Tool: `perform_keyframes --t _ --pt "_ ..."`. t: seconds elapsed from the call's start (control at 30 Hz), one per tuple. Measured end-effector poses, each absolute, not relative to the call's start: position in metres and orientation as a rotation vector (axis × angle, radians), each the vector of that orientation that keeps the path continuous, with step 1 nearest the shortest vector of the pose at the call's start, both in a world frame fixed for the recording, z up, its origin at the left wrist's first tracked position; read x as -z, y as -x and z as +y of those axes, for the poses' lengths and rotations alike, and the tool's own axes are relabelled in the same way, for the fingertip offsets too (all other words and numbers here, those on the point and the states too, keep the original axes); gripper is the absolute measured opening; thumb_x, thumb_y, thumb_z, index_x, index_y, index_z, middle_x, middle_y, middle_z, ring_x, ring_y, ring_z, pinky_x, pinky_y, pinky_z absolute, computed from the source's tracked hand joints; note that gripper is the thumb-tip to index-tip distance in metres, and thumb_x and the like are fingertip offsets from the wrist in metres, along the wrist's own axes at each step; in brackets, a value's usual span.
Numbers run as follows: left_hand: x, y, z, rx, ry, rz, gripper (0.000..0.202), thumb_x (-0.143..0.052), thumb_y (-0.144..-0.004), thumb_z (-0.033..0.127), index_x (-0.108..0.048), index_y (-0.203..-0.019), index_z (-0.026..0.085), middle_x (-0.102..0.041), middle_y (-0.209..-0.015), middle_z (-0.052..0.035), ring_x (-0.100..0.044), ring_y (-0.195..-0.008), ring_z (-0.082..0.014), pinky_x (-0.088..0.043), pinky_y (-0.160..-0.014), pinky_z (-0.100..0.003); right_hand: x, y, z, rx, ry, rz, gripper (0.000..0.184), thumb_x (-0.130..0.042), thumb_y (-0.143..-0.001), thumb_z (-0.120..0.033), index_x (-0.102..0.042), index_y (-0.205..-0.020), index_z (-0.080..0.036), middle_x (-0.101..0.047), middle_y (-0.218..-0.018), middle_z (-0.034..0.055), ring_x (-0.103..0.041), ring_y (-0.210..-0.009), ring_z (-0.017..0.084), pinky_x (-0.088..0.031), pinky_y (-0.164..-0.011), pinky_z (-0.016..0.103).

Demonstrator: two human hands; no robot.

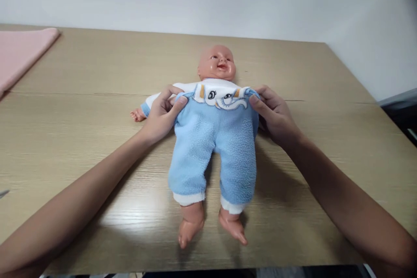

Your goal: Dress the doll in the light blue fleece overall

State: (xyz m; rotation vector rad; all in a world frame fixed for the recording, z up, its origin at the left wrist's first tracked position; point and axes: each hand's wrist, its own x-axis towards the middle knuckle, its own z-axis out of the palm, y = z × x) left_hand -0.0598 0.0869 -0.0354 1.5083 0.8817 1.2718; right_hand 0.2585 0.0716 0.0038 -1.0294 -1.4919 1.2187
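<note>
A baby doll lies on its back on the wooden table, head toward the wall and bare feet toward me. It wears a white long-sleeved top and light blue fleece overalls with white cuffs and an embroidered animal face on the bib. My left hand pinches the upper edge of the overalls at the left side. At the right side my right hand pinches the matching edge. Between them the bib lies stretched across the doll's chest. One doll hand shows beyond my left wrist; the other is hidden.
A folded pink cloth lies at the far left of the table. A white wall stands behind the table. At the left edge a small grey pointed object is partly in view. A dark object stands beyond the right edge.
</note>
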Motion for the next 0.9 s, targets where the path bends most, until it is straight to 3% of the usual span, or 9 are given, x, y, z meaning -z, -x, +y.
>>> perform_keyframes --t 0.2,0.47,0.57,0.7,0.77,0.9 --pt "0.044 0.062 0.093 -1.303 -1.506 0.932 0.049 -0.080 -0.099 0.071 -0.071 -0.100 0.023 -0.059 -0.086 -0.0004 -0.049 -0.072 -0.0141 -0.038 -0.062 -0.026 0.000 -0.255 0.077 -1.100 1.084 -1.515 0.035 -0.088 -0.097 -0.060 -0.075 -0.105 -0.027 -0.069 -0.092 -0.0004 -0.059 -0.081 0.018 -0.050 -0.074 0.030" --pt "0.050 0.058 0.093 -1.366 -1.408 0.939 0.039 -0.084 -0.101 0.060 -0.066 -0.106 0.026 -0.055 -0.083 0.0036 -0.042 -0.071 -0.0142 -0.034 -0.064 -0.028 0.031 -0.269 0.086 -1.075 1.182 -1.315 0.013 -0.078 -0.087 -0.034 -0.071 -0.096 -0.027 -0.065 -0.086 -0.0014 -0.062 -0.082 0.020 -0.050 -0.075 0.034" --pt "0.049 0.058 0.091 -1.377 -1.413 0.916 0.037 -0.081 -0.103 0.059 -0.064 -0.106 0.026 -0.055 -0.084 0.0032 -0.043 -0.072 -0.0150 -0.034 -0.065 -0.029 0.028 -0.268 0.079 -0.962 1.143 -1.330 0.016 -0.071 -0.083 -0.027 -0.073 -0.099 -0.029 -0.068 -0.094 0.0008 -0.065 -0.091 0.023 -0.050 -0.079 0.036" --pt "0.052 0.058 0.090 -1.447 -1.519 0.877 0.031 -0.080 -0.105 0.051 -0.064 -0.108 0.025 -0.058 -0.091 0.0018 -0.051 -0.079 -0.0151 -0.041 -0.072 -0.029 -0.006 -0.247 0.079 -0.657 1.133 -1.482 0.009 -0.071 -0.096 -0.025 -0.073 -0.104 -0.030 -0.071 -0.101 0.0012 -0.068 -0.094 0.023 -0.054 -0.085 0.037" --pt "0.055 0.058 0.089 -1.494 -1.599 0.866 0.026 -0.077 -0.108 0.047 -0.063 -0.108 0.025 -0.061 -0.097 0.0004 -0.055 -0.084 -0.0153 -0.044 -0.076 -0.030 -0.030 -0.226 0.091 -0.533 1.104 -1.681 0.004 -0.069 -0.103 -0.028 -0.073 -0.102 -0.028 -0.076 -0.106 0.0029 -0.073 -0.102 0.024 -0.057 -0.096 0.041" --pt "0.057 0.056 0.083 -1.684 -1.779 0.931 0.014 -0.069 -0.113 0.037 -0.062 -0.115 0.025 -0.060 -0.100 -0.0002 -0.056 -0.087 -0.0158 -0.045 -0.078 -0.030 -0.064 -0.171 0.137 -0.520 0.923 -2.195 0.014 -0.064 -0.108 -0.029 -0.077 -0.109 -0.024 -0.082 -0.113 0.0072 -0.076 -0.108 0.027 -0.059 -0.102 0.044"
